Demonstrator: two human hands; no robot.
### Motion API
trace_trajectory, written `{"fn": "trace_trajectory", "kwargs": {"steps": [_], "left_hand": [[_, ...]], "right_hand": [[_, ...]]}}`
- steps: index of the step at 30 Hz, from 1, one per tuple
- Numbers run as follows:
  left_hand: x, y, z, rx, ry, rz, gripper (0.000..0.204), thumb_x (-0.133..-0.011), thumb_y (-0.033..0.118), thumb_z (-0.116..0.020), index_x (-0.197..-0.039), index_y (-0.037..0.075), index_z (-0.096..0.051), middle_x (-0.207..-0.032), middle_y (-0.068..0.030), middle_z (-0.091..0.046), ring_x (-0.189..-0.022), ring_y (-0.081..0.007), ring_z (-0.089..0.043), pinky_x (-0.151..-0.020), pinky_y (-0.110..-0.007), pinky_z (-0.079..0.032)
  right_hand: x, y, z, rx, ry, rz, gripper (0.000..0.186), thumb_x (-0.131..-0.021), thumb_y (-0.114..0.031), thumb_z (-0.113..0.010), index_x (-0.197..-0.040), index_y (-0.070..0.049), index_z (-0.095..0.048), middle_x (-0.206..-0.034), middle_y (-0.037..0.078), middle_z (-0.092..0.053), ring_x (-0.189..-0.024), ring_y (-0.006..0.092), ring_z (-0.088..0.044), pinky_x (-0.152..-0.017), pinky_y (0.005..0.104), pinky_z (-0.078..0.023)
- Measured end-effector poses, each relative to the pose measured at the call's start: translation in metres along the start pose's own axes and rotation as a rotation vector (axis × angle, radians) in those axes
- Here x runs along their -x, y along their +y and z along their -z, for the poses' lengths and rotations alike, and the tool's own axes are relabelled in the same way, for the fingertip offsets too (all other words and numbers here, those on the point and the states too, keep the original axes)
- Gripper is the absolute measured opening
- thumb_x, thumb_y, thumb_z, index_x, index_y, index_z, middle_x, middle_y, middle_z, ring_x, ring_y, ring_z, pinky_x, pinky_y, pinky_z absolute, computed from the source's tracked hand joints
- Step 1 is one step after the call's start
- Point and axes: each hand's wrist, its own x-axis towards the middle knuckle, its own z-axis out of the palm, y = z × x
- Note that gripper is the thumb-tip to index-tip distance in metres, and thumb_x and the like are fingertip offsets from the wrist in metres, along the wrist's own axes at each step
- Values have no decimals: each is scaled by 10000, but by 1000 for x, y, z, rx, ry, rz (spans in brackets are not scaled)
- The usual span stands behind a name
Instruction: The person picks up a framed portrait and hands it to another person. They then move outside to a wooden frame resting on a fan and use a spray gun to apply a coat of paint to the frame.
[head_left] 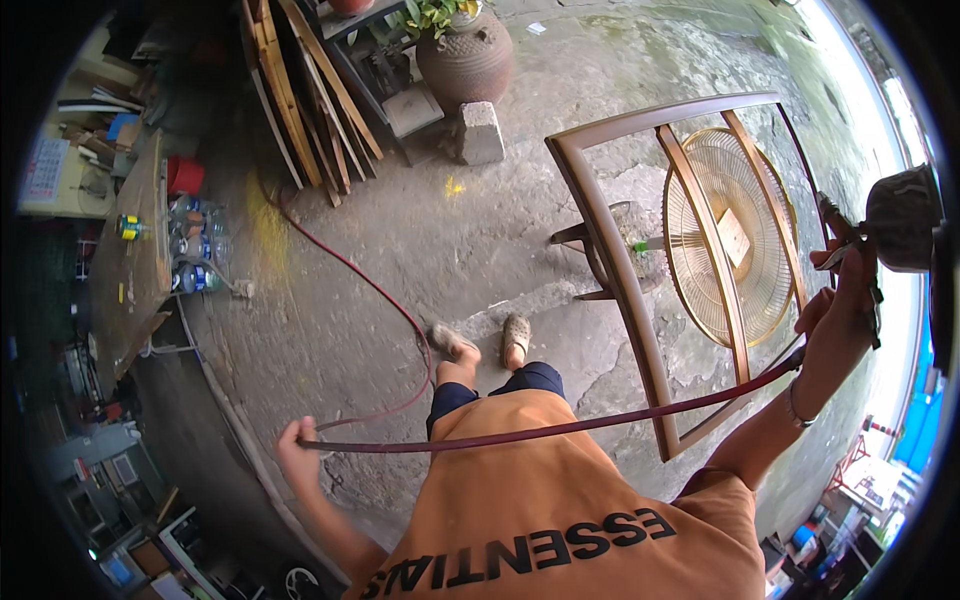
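Note:
My right hand [840,305], raised at the far right, is closed around a spray gun [850,235] with a dark cup [900,218] on it. A dark red hose [560,430] runs from the gun's lower end across my body. My left hand [298,450], out to the left, grips that hose; beyond it the line drops and curls over the floor. Left of the gun stands a brown wooden frame [615,250] with two lengthwise slats, tilted. Through its openings shows a round fan [690,230] with a wire guard. What supports the frame is hidden.
Wooden boards [300,90] lean at the upper left, beside a big clay pot [465,60] with a plant and a stone block [480,133]. At left are a wooden panel [130,260], plastic bottles [195,245] and a red bucket [185,175]. The concrete floor [400,230] is cracked.

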Motion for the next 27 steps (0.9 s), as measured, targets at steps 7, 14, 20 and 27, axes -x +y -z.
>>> {"fn": "trace_trajectory", "kwargs": {"steps": [7,14,20,27], "left_hand": [[-79,-78,-120,-2,-528,16,396,-860,331,-653,-694,-3,-521,-575,-117,-409,-558,-181,-377,-533,-354,-383],[-191,64,-108,479,-1174,-345,626,-852,313,-685,-1316,-9,-415,-1227,-200,-552,-1172,-293,-520,-980,-391,-408],[-249,194,-22,1338,-708,-311,650,-999,471,-289,-1447,6,-213,-1455,-138,-311,-1344,-245,-318,-1096,-388,-245],[-316,171,-16,2070,-498,232,641,-1000,487,-200,-1445,29,-253,-1445,-125,-344,-1302,-237,-376,-1086,-390,-272]], "right_hand": [[66,-71,-88,-188,1,-75,363,-981,-261,-488,-1258,-32,-537,-877,53,-685,-383,16,-427,-337,173,-304],[130,-147,-265,-331,-254,313,263,-825,-92,-671,-1040,-63,-523,-874,152,-627,-687,322,-636,-574,386,-500],[188,-193,-403,-324,-433,321,315,-873,-204,-610,-1094,-30,-469,-982,196,-546,-650,394,-594,-541,459,-483],[213,-229,-479,-299,-542,388,374,-781,-155,-674,-1073,-35,-474,-891,185,-552,-789,384,-551,-711,452,-438]]}}
